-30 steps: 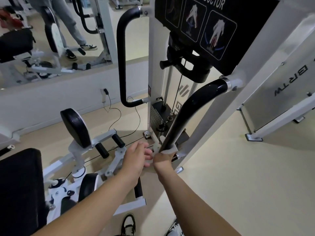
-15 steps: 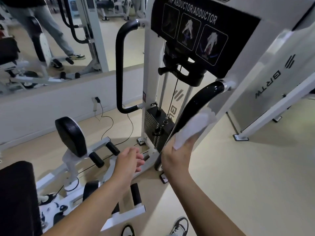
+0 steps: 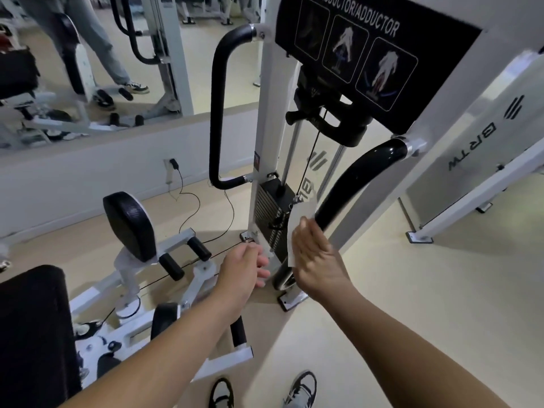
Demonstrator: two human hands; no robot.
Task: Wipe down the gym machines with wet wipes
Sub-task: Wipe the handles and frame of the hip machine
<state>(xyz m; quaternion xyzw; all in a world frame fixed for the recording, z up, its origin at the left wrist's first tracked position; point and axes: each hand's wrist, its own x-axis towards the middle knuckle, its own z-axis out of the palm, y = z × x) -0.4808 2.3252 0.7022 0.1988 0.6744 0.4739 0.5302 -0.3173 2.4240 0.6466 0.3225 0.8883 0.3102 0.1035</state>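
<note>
A white hip abductor/adductor machine (image 3: 266, 119) stands in front of me with a black instruction panel. Its right black curved handle (image 3: 359, 178) slopes down from the frame to the base. My right hand (image 3: 316, 260) presses a white wet wipe (image 3: 297, 228) against the lower part of that handle. My left hand (image 3: 245, 265) hovers just left of it near the machine's base, fingers loosely curled, holding nothing. The left black handle (image 3: 216, 113) is untouched.
The weight stack (image 3: 269, 210) sits between the handles. Black knee pads and the seat (image 3: 26, 334) lie at lower left. A wall socket with a cable (image 3: 173, 169) is on the low wall under a mirror. Another white machine (image 3: 477, 169) stands at right.
My right hand slid the wipe up the right handle from its bottom end, then back down toward the lower part. My left hand stayed near the base.
</note>
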